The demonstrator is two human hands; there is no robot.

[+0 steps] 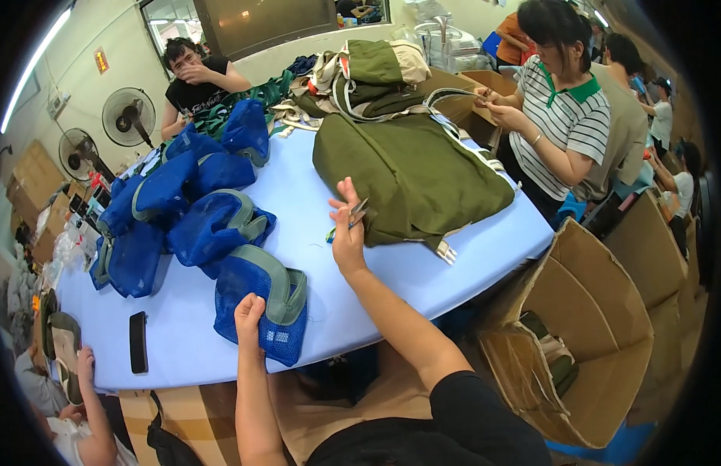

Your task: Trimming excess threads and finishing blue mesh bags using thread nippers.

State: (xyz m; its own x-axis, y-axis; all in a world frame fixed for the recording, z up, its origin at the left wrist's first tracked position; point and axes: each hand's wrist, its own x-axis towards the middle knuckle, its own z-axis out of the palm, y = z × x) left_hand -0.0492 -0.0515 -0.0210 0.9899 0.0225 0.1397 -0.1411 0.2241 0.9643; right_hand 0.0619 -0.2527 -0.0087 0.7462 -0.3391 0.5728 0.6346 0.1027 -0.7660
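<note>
A blue mesh bag (pixel 264 289) with a grey-green trim band lies near the table's front edge. Over its left side is my left hand (pixel 249 318), fingers curled closed; what they hold, if anything, is hidden. My right hand (pixel 347 242) is raised to the right of that bag, with small thread snips (pixel 360 212) held against the palm and some fingers pointing up. Just beyond it lies a large olive-green backpack (pixel 411 177), a pale buckle at its near edge. Several more blue mesh bags (pixel 162 186) are heaped on the left.
A black phone (pixel 138 342) lies on the light-blue table (pixel 189 334). Open cardboard boxes (pixel 601 311) stand at the right, one holding green items. Across the table sits a person (pixel 205 85); another in a striped shirt (pixel 558 116) handles a strap. More olive-and-cream bags (pixel 376 66) are piled behind.
</note>
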